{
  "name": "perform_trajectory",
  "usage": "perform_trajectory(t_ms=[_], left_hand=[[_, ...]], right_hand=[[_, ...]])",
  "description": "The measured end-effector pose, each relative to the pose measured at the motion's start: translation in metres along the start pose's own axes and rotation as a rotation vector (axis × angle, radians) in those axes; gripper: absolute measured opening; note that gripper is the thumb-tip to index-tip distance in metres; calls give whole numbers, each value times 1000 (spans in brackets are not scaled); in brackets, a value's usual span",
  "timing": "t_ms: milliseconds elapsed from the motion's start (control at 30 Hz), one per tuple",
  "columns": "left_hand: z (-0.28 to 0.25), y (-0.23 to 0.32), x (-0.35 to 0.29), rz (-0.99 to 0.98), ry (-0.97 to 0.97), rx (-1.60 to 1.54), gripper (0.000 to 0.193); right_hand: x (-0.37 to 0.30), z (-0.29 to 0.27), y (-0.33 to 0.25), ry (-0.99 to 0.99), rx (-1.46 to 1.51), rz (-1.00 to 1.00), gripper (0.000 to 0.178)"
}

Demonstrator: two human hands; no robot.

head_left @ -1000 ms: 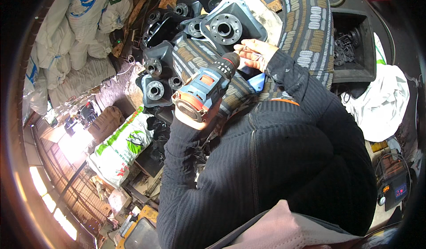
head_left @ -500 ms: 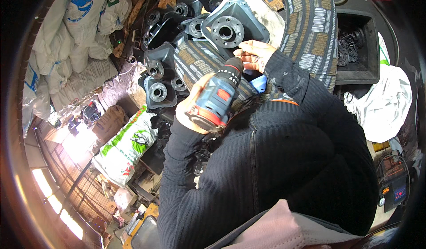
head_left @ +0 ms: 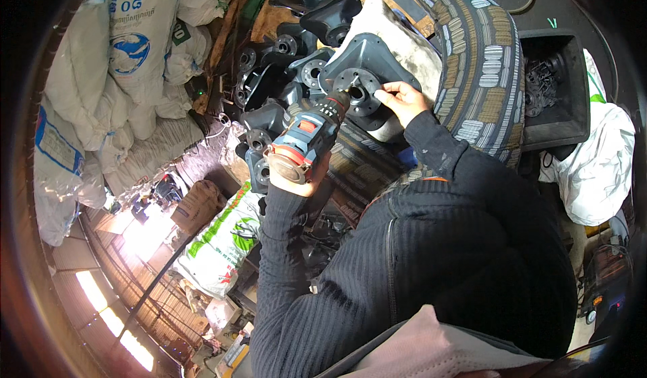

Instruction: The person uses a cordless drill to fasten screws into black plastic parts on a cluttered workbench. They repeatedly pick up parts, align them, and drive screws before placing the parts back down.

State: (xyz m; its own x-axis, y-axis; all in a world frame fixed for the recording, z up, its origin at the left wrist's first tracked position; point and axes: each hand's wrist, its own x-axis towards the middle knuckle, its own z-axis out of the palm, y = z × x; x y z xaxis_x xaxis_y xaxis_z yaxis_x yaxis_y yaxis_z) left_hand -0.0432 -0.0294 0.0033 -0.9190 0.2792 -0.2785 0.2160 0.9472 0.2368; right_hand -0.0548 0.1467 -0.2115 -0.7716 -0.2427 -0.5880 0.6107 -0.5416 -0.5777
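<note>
Pressing drill (head_left: 306,142) into flanged housing (head_left: 364,74); right hand (head_left: 399,101) steadying rim.

A cluttered workshop or parts yard: black cast-metal flanged housings (head_left: 283,101) lie heaped beside a worn tyre (head_left: 482,74), stacked white woven sacks (head_left: 114,74) and a black crate (head_left: 556,88) of small parts.

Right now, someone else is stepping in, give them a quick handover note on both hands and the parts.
Left hand: gripping the cordless drill, its nose at the round flange of the black metal bracket.
Right hand: fingers on the bracket's flange edge, steadying it.
The bracket lies on a whitish sack beside the tyre; more brackets piled on the left.
Whether any fastener is in cannot be told.
</note>
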Motion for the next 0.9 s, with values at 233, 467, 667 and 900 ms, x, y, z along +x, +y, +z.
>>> perform_trajectory(t_ms=[233, 467, 667, 900], left_hand=[[-20, 2, 29, 90, -135, 98, 31], [-32, 3, 51, 141, -294, 133, 40], [-18, 6, 61, 14, -402, 8, 38], [-11, 11, 67, 90, -256, 127, 31]], right_hand=[[-8, 13, -31, 9, -343, 53, 27], [-6, 16, -38, 0, -520, 68, 24], [-6, 17, -48, -22, -501, 113, 25], [-8, 12, -53, -7, -621, 87, 25]])
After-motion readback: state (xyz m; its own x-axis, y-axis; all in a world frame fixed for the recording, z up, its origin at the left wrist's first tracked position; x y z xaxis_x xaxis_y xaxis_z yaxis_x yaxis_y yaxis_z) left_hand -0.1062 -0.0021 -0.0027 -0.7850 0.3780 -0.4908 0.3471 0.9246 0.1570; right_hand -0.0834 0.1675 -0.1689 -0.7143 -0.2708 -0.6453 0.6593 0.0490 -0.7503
